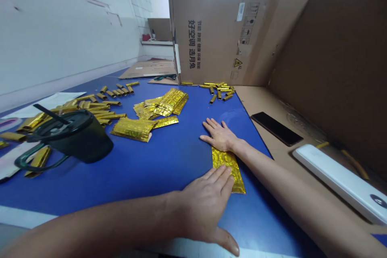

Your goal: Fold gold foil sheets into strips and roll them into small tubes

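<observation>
A flat strip of shiny gold foil-covered card (222, 159) lies on the blue table in front of me. Across its near part rests my left hand (207, 201), fingers stretched out and thumb spread towards the table's front edge. My right hand (220, 135) lies flat at the far end of the strip, its fingers apart on the tabletop, covering that end. Neither hand grips anything. Left of them sit a gold packet-like piece (133, 129) and a loose stack of flat gold pieces (165, 104).
A dark lidded mug (81, 137) with a straw stands at left, before many folded gold tubes (99, 111). More small gold tubes (222, 88) lie by the cardboard box (223, 36). A phone (276, 128) and a long white device (338, 181) rest on cardboard at right.
</observation>
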Available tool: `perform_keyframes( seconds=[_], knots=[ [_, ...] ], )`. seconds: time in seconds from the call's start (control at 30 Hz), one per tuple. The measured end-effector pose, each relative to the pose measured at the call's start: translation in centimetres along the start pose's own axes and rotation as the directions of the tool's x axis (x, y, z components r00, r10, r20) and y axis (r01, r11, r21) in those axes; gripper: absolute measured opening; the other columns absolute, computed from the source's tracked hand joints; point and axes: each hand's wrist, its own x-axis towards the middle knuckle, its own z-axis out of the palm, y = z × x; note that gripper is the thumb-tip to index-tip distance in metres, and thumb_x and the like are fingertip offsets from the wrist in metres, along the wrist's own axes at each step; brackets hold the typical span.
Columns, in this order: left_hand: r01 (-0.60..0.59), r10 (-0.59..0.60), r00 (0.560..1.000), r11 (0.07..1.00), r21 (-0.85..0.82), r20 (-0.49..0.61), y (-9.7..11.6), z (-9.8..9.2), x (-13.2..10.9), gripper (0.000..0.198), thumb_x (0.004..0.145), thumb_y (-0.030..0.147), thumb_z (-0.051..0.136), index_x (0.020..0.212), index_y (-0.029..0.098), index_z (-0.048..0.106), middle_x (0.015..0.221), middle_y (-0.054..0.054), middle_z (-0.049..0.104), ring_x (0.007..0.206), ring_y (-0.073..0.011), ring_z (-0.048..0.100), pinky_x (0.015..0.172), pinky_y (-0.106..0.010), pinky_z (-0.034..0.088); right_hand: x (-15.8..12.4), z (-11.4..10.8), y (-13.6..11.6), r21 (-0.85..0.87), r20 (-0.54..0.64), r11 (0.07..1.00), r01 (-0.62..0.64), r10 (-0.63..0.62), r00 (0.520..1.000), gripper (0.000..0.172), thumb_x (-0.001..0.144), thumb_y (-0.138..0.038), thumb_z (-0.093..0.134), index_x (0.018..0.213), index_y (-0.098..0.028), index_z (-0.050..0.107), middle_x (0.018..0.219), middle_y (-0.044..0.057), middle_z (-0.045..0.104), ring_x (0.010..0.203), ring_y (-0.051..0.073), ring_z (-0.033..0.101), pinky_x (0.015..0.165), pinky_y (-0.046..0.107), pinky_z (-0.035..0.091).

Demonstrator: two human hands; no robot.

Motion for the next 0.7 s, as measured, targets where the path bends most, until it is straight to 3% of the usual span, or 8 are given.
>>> perform_keyframes(
  seconds=[0.17, 0.33, 0.53, 0.7],
  knots=[
    [0.007, -0.007, 0.999, 1.0, -0.005, -0.035, 0.09, 0.38, 0.23, 0.102, 0.062, 0.073, 0.036, 0.133, 0.005, 0.008, 0.138, -0.019, 0.001, 0.126, -0.032, 0.001, 0.101, -0.044, 0.011, -0.01, -0.04, -0.19, 0.007, 0.008, 1.0, -0.016, 0.016, 1.0, 0.078, 0.074, -0.067, 0.011, 0.134, -0.017, 0.019, 0.141, 0.007, 0.012, 0.128, 0.024, 0.006, 0.099, 0.048, 0.005],
    [-0.014, 0.014, 0.999, 1.0, -0.004, -0.036, 0.19, 0.63, 0.03, 0.1, 0.062, 0.074, 0.033, 0.133, 0.007, 0.012, 0.138, -0.017, -0.001, 0.126, -0.032, -0.001, 0.102, -0.045, 0.008, 0.03, -0.03, -0.14, 0.014, 0.003, 0.999, -0.029, 0.029, 1.0, 0.075, 0.076, -0.064, 0.008, 0.134, -0.018, 0.019, 0.141, 0.006, 0.013, 0.128, 0.023, 0.007, 0.1, 0.046, 0.005],
    [0.001, -0.001, 0.999, 1.0, 0.013, -0.037, 0.43, 0.71, -0.09, 0.098, 0.065, 0.073, 0.03, 0.131, 0.002, 0.016, 0.137, -0.02, 0.009, 0.126, -0.0305, 0.001, 0.103, -0.042, 0.007, -0.02, 0.0, -0.07, 0.016, -0.007, 1.0, -0.021, 0.021, 1.0, 0.074, 0.076, -0.065, 0.009, 0.133, -0.018, 0.021, 0.141, 0.007, 0.014, 0.128, 0.023, 0.008, 0.1, 0.047, 0.006],
    [0.001, -0.001, 1.0, 1.0, 0.028, -0.013, 0.47, 0.73, -0.14, 0.098, 0.066, 0.072, 0.03, 0.131, 0.0, 0.015, 0.137, -0.02, 0.005, 0.126, -0.0298, 0.0, 0.103, -0.041, 0.007, -0.06, 0.19, -0.1, 0.031, -0.046, 0.999, -0.023, 0.025, 0.999, 0.074, 0.076, -0.065, 0.013, 0.132, -0.018, 0.023, 0.14, 0.008, 0.018, 0.127, 0.023, 0.012, 0.1, 0.046, 0.008]
  ],
)
